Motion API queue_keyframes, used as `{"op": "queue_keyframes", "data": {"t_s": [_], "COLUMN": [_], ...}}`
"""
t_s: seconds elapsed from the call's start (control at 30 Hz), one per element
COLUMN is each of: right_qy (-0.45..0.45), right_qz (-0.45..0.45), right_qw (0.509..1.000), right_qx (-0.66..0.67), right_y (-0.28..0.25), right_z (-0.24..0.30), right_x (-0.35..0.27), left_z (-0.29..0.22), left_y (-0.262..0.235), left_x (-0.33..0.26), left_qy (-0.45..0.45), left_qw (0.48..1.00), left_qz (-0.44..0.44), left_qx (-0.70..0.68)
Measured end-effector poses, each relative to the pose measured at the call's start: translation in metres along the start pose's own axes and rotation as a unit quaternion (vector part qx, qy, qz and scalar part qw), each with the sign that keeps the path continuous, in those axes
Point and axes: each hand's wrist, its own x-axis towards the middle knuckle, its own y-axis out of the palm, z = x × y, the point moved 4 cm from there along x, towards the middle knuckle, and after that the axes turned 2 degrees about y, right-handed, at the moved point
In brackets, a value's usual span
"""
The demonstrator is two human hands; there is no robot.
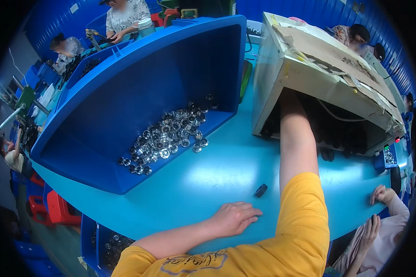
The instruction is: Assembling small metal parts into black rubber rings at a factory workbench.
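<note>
My left hand (236, 217) rests palm down on the turquoise table (212, 177), fingers stretched out and holding nothing. Just beyond its fingertips lies a small black ring-shaped part (260, 190), apart from the hand. My right forearm (297, 134) reaches through the opening of a worn, cream-coloured metal box (270, 60); the right hand itself is hidden in the dark inside. Dark round parts (327, 153) show along the lower edge of that opening. To the left, a big blue bin (143, 92) lies tipped on its side, with a heap of shiny clear-and-black round parts (165, 134) spilling toward its lip.
A torn cardboard sheet (328, 55) covers the box top. A small blue bin (384, 160) of parts stands at the right edge. Close by at lower right sits a co-worker (374, 235). Red stools (60, 208) and another parts bin (106, 244) are at lower left.
</note>
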Motion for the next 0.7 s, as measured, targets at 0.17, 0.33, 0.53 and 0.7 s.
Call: {"op": "queue_keyframes", "data": {"t_s": [0.17,0.33,0.53,0.7], "right_qy": [0.002,0.004,0.0,-0.008], "right_qz": [-0.007,-0.012,-0.03,-0.065], "right_qw": [1.0,1.0,1.0,0.998], "right_qx": [-0.002,-0.004,-0.007,-0.017], "right_y": [0.001,0.001,-0.002,-0.012], "right_z": [-0.004,-0.006,-0.003,-0.003], "right_x": [0.001,-0.004,-0.001,-0.008], "left_z": [0.001,0.002,0.003,0.003], "left_y": [0.001,0.0,-0.001,-0.003], "left_x": [0.001,0.0,-0.001,0.0], "left_qy": [-0.005,-0.014,-0.003,0.036], "left_qw": [1.0,1.0,1.0,0.998], "left_qz": [0.005,0.004,-0.004,-0.055], "left_qx": [0.001,-0.008,0.001,-0.023]}}
